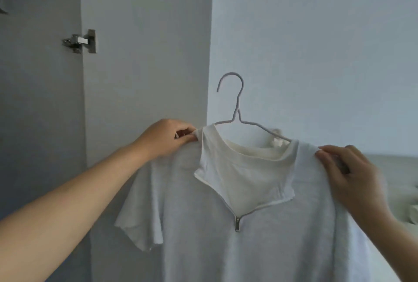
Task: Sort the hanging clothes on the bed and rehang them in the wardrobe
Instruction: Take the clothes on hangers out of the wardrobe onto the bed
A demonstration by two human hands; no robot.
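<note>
Head view: both hands are holding a light grey zip-neck top (pixel 248 236) up at chest height on a thin white wire hanger (pixel 235 105), hook pointing up and free, not on any rail. The left hand (pixel 167 139) is pinching the left shoulder seam, fingers curled onto the fabric; the right hand (pixel 346 168) is pinching the right shoulder edge, thumb and fingers closed on the cloth. Likely they are squaring the shoulders on the hanger so the top is hanging straight before going into the wardrobe.

The fabric is looking soft, slightly fuzzy knit, short-sleeved; the metal zip (pixel 237 225) is open, with the collar flaps folding outward and showing a smoother cream lining. An open wardrobe door (pixel 144 55) with a steel hinge (pixel 81 41) is standing just left of the top. The bed (pixel 398 180) is showing pale at the right edge, behind the right hand. The rail is not in view.
</note>
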